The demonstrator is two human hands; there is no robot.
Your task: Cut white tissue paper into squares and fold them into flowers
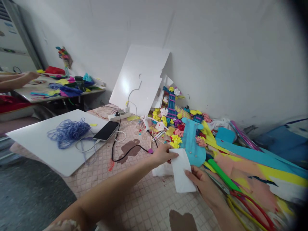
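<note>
A white strip, paper or thin fabric (182, 170), is stretched between my two hands above the table. My left hand (164, 155) pinches its upper left edge. Lower down, the fingers of my right hand (199, 179) grip its right side. Another white piece (162, 170) lies on the table under and left of the strip. Just beyond my hands rests a light-blue guitar-shaped cutout (192, 142), with yellow crumpled flowers (176, 141) beside it. Scissors with red and yellow handles (243, 199) lie right of my right hand.
Farther back are a white glue gun (145, 123), a power strip (119, 115) and a black cable. Left, a phone (106, 131) and purple yarn (69, 132) sit on a white board (69, 163). Coloured sheets (255, 154) fill the right side. Another person's arms (16, 80) show far left.
</note>
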